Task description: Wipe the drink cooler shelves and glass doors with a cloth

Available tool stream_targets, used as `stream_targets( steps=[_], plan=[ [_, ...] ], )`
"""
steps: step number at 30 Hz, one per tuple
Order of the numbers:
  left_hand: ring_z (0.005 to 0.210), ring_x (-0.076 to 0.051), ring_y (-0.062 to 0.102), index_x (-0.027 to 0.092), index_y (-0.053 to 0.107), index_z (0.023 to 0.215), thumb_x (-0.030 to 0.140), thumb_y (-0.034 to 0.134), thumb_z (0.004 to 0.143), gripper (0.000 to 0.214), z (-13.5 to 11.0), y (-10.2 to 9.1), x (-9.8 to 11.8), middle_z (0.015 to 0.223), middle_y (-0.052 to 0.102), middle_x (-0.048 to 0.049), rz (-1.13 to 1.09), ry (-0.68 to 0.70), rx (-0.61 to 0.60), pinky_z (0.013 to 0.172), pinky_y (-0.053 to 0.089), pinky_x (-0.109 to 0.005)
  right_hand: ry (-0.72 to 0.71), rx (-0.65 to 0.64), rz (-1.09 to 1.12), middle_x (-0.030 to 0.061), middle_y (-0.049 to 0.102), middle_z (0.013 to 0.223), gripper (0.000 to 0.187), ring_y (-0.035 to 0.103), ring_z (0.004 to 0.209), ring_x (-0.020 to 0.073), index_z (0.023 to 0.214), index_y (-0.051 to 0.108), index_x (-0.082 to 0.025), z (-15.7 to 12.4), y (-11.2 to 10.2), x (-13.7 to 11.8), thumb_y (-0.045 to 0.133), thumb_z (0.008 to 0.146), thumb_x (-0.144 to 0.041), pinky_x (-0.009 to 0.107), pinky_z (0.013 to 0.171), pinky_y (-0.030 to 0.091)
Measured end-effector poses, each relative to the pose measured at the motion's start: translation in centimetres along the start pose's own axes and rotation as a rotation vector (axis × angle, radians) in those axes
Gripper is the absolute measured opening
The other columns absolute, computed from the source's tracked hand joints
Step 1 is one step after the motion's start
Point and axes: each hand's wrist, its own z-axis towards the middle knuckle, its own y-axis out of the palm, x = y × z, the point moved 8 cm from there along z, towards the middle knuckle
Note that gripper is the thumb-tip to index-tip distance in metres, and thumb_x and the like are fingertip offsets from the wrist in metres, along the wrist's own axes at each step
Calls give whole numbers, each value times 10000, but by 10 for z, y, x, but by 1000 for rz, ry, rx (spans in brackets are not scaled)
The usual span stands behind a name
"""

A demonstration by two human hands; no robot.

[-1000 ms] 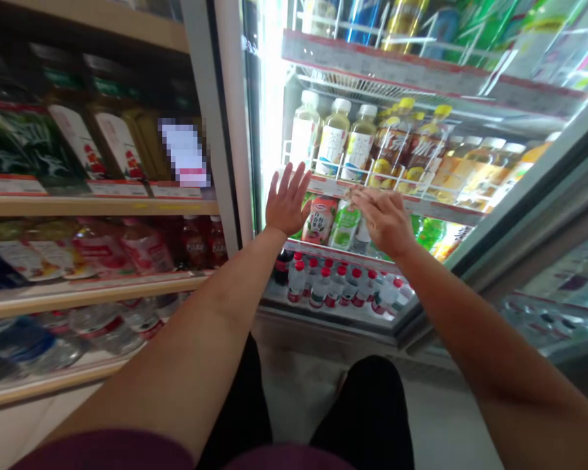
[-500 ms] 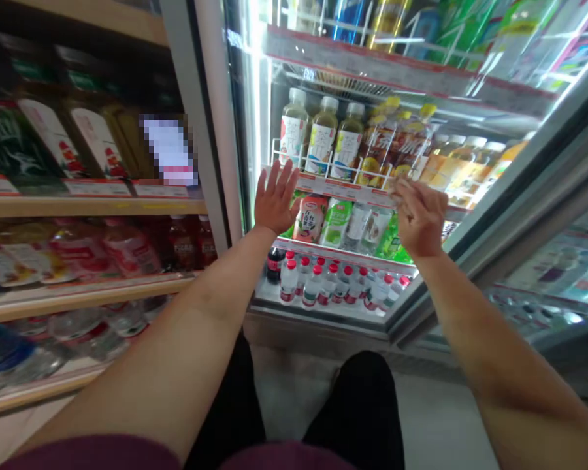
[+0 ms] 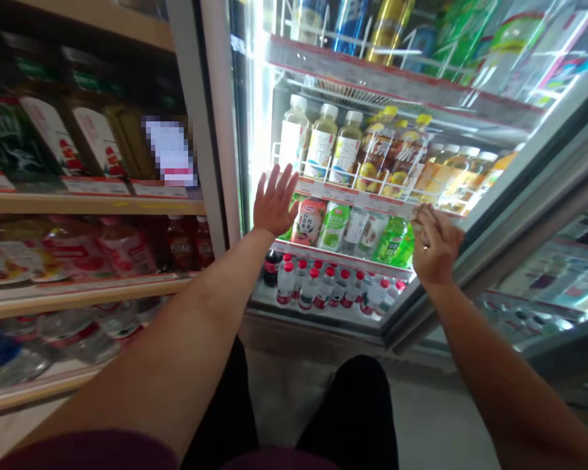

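Observation:
My left hand (image 3: pixel 273 205) is raised flat with its fingers spread, open, in front of the left end of a cooler shelf rail (image 3: pixel 353 196). It holds nothing and is closest to a pink-labelled bottle (image 3: pixel 308 222). My right hand (image 3: pixel 436 245) is at the right end of the same rail, next to the edge of the open glass door (image 3: pixel 519 176). Its fingers are pressed together at the tips and a ring shows on one; whether they pinch anything is hidden. Pale tea bottles (image 3: pixel 321 140) stand on the shelf above.
Small red-capped bottles (image 3: pixel 323 287) fill the cooler's bottom shelf. To the left stand wooden store shelves (image 3: pixel 93 205) with bottles and price tags. My knees in black trousers (image 3: pixel 357 411) are low in front of the cooler, over a light floor.
My right hand has slid right along the shelf rail, from the middle towards the door edge. My left hand has stayed raised and open in about the same place.

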Motion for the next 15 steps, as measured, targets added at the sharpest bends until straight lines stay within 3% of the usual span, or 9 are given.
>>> stream_targets(
  steps=[4, 6, 11, 13, 15],
  plan=[
    [1554, -269, 87, 198, 255, 1594, 427, 372, 1002, 645, 1, 1, -1, 1641, 285, -85, -23, -24, -32, 1285, 30, -523, -183, -167, 36, 142, 661, 1337, 440, 620, 1246, 280, 1353, 633, -238, -22, 12, -22, 604, 924, -142, 461, 1041, 510],
    [1553, -272, 91, 195, 265, 1591, 420, 373, 1000, 642, 1, 1, -1, 1638, 295, -88, -27, -32, -37, 1285, 28, -522, -248, -152, 55, 131, 671, 1320, 481, 624, 1236, 270, 1372, 617, -251, -16, 11, -26, 606, 914, -106, 450, 1038, 513],
    [1555, -275, 73, 186, 263, 1589, 435, 351, 1009, 638, 1, 1, 0, 1640, 289, -94, -26, -30, -45, 1279, 32, -541, -146, 43, 32, 151, 632, 1372, 526, 607, 1253, 289, 1427, 565, -236, 8, 6, -17, 579, 922, -90, 494, 1036, 493],
    [1557, -268, 64, 179, 263, 1587, 455, 327, 1022, 632, 1, 1, 1, 1639, 293, -95, -12, -15, -36, 1279, 32, -541, -141, 31, 31, 172, 598, 1407, 545, 575, 1291, 304, 1456, 532, -224, 3, 12, -24, 587, 927, -105, 507, 1053, 475],
    [1559, -257, 48, 175, 264, 1585, 471, 294, 1036, 625, 1, 2, 1, 1642, 285, -91, -3, -8, -35, 1281, 23, -538, -200, -64, 53, 172, 574, 1432, 578, 539, 1324, 312, 1486, 496, -234, -1, 22, -35, 611, 928, -134, 510, 1078, 457]
  ],
)
